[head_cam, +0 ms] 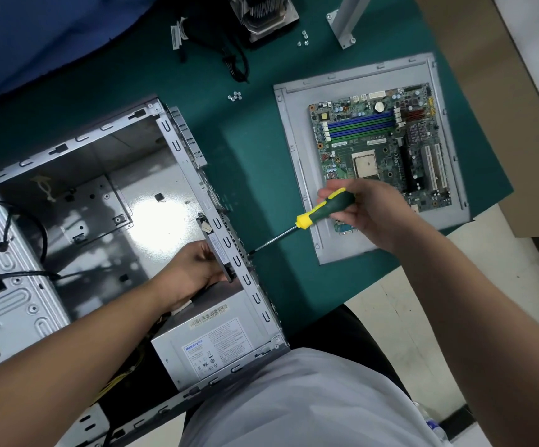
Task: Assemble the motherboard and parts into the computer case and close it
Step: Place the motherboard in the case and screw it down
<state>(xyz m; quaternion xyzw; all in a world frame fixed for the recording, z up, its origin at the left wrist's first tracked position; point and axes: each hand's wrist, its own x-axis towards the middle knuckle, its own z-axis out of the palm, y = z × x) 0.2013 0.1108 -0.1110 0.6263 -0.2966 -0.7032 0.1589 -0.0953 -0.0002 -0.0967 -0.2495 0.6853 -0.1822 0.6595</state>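
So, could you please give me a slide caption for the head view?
Right hand drives a screwdriver into the computer case wall while the left hand steadies a part inside.

Screwdriver tip (251, 251) hidden behind case wall (229, 243).

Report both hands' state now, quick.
Left hand: closed, holding a small grey part against the case wall from inside.
Right hand: closed, gripping the screwdriver.

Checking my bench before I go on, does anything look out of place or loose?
Mostly tidy. Loose screws lie in small clusters on the green mat, easy to knock away. The motherboard sits flat on the side panel.
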